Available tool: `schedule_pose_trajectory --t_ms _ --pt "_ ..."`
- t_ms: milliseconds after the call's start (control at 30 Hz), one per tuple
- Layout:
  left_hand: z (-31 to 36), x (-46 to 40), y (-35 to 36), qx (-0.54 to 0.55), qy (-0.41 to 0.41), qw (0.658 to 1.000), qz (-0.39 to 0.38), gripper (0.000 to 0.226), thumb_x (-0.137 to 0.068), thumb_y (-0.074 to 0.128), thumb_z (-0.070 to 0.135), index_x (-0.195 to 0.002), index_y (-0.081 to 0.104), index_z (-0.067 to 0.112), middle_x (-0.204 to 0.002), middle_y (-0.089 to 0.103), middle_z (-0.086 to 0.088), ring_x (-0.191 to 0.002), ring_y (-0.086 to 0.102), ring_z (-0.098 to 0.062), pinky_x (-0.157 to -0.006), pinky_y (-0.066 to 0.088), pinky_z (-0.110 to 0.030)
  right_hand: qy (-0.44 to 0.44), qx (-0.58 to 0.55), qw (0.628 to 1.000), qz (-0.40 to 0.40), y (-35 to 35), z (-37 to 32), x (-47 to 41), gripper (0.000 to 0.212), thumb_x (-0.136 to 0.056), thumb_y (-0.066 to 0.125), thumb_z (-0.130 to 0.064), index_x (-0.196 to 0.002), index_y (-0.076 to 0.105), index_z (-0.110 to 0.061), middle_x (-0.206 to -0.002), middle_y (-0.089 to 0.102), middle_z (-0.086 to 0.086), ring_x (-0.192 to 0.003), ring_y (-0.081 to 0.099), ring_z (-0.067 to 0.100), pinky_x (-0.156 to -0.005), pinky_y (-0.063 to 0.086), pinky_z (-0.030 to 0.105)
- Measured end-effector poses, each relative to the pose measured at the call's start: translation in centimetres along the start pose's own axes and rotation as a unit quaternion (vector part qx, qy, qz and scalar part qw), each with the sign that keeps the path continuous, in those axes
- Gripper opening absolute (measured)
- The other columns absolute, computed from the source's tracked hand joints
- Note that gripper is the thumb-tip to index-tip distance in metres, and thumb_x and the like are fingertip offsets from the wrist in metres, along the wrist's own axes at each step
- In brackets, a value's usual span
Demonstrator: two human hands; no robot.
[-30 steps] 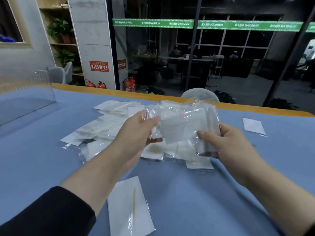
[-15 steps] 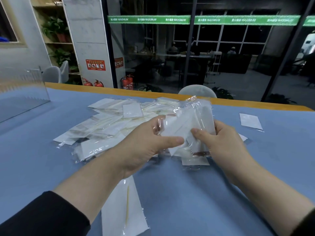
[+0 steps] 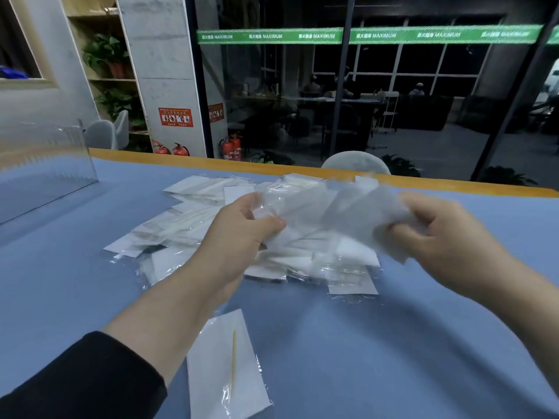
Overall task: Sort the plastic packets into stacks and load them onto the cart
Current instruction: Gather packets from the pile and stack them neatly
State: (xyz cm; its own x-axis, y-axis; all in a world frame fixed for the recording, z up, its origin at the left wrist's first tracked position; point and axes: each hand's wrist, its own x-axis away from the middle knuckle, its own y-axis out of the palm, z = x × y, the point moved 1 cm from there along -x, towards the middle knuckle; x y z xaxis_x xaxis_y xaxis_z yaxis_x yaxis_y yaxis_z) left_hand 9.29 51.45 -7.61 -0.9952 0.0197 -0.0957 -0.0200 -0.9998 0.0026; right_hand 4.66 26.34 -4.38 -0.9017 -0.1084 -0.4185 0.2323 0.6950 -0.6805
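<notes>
A loose heap of clear plastic packets (image 3: 187, 225) with white inserts lies on the blue table (image 3: 393, 343). Above the heap I hold a blurred bundle of packets (image 3: 329, 210) between both hands. My left hand (image 3: 242, 234) pinches its left end and my right hand (image 3: 438, 234) grips its right end. One single packet (image 3: 227, 367) with a thin yellowish stick inside lies flat near the table's front, beside my left forearm. No cart is in view.
A clear acrylic stand (image 3: 45, 164) is at the far left of the table. The table's orange far edge (image 3: 453, 184) runs behind the heap, with a grey chair back (image 3: 357, 163) beyond it. Glass walls and fire extinguishers (image 3: 233, 146) are further back.
My hands have spread apart, stretching the held bundle sideways, and my right hand has moved to the right. The view has tilted down slightly. The single packet near the front has not moved.
</notes>
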Motion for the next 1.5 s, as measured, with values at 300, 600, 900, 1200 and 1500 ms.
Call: schedule_pose_trajectory --t_ms 300,600,900,1200,1500 --pt "-0.5 0.7 1.7 -0.014 -0.02 0.99 -0.138 0.021 -0.091 0.063 0.016 -0.106 0.072 0.027 -0.098 0.073 0.01 -0.084 0.064 -0.01 -0.075 0.045 -0.029 -0.045 0.014 0.998 0.032 4.4 1.1 -0.2 0.091 -0.074 0.086 -0.033 -0.132 0.022 -0.061 -0.133 0.032 -0.03 -0.126 0.034 -0.011 -0.097 0.028 0.006" --pt "-0.4 1.3 2.7 -0.168 0.137 0.974 -0.06 0.029 -0.103 0.051 0.044 -0.09 0.07 0.028 -0.09 0.068 0.007 -0.078 0.056 -0.001 -0.065 0.042 -0.013 -0.062 -0.03 0.998 0.003 4.5 1.8 0.0 0.066 -0.077 0.083 -0.036 -0.12 0.039 -0.061 -0.123 0.051 -0.026 -0.115 0.055 -0.001 -0.087 0.045 0.021" --pt "-1.0 1.4 3.3 -0.194 0.116 0.96 -0.167 0.022 -0.083 0.064 0.053 -0.102 0.065 0.044 -0.094 0.065 0.015 -0.081 0.059 -0.003 -0.072 0.045 -0.021 -0.068 0.006 0.995 -0.079 4.9 1.6 0.4 0.044 -0.083 0.071 -0.01 -0.104 0.06 -0.047 -0.102 0.062 -0.022 -0.096 0.059 0.005 -0.074 0.042 0.016" --pt "0.7 1.3 1.2 -0.296 0.139 0.93 -0.164 0.015 -0.085 0.073 0.019 -0.089 0.067 0.032 -0.077 0.066 0.008 -0.07 0.059 -0.012 -0.066 0.048 -0.032 -0.063 -0.005 0.998 -0.024 4.8 0.7 0.8 0.029 -0.087 0.077 -0.026 -0.102 0.063 -0.047 -0.103 0.065 -0.022 -0.099 0.059 0.005 -0.079 0.042 0.01" --pt "3.7 -0.9 -7.8 -0.245 0.182 0.939 0.159 0.007 -0.09 0.073 0.018 -0.09 0.069 0.024 -0.076 0.068 0.005 -0.069 0.058 -0.013 -0.057 0.044 -0.025 -0.03 -0.004 0.999 0.021 5.1 -1.1 -0.1 0.043 -0.074 0.059 -0.061 -0.115 0.051 -0.054 -0.121 0.051 -0.038 -0.113 0.05 -0.017 -0.093 0.04 0.018"
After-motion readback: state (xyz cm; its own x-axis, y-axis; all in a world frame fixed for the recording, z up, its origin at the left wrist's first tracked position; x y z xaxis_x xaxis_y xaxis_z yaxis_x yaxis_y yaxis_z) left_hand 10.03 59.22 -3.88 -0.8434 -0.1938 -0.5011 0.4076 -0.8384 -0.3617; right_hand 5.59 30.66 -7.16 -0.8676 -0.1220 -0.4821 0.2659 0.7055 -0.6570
